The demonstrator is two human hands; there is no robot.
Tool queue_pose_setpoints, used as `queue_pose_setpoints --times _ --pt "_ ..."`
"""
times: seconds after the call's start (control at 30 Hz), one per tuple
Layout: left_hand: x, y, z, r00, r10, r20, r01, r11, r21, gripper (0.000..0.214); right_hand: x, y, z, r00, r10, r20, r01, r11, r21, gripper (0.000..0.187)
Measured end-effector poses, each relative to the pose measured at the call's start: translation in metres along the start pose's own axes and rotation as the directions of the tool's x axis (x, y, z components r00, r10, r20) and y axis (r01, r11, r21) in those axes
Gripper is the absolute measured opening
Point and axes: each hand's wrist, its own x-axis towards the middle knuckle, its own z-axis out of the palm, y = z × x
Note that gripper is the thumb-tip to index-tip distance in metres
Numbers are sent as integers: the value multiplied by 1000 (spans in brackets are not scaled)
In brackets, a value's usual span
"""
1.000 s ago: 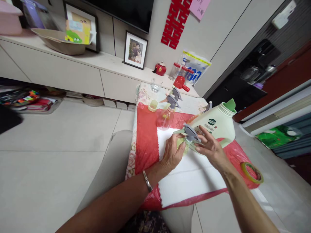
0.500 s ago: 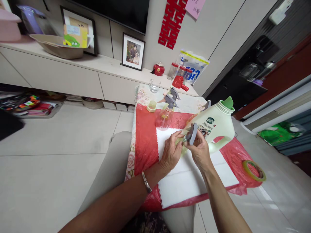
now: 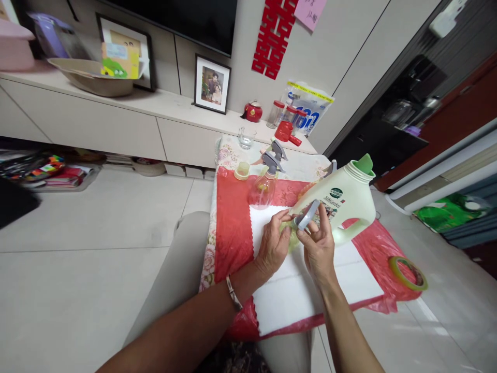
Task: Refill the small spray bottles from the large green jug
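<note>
My left hand [image 3: 272, 246] is wrapped round a yellowish see-through spray bottle [image 3: 291, 239], most of which the fingers hide. At the bottle's neck, the thumb and fingers of my right hand [image 3: 320, 248] grip the grey trigger spray head [image 3: 309, 214]. Just behind them stands a big pale green detergent jug [image 3: 351, 194], its spout uncapped. A clear pinkish spray bottle [image 3: 262, 192] with a grey spray head is upright to the left of the jug. Under my hands lies a white cloth [image 3: 295, 300].
A yellow cap [image 3: 242, 170] and a loose grey spray head [image 3: 278, 149] lie at the table's far side. Near the right edge is a tape roll [image 3: 407, 273]. A glass cup [image 3: 247, 137] stands by the cabinet [image 3: 186, 142]. Red plastic [image 3: 233, 228] covers the table.
The grey spray head has turned at the bottle's neck, and my right hand's fingers have shifted round it. My left hand stays about where it was.
</note>
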Motion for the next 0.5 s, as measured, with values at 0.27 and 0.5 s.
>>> queue_pose_setpoints --times 0.27,0.5 --pt "-1 -6 1 1000 -30 -3 30 999 -41 43 0 8 10 990 -50 -135 43 998 -53 112" --pt "4 -2 -1 997 -62 -48 58 996 -73 38 -12 6 17 978 -84 -189 64 992 -108 102"
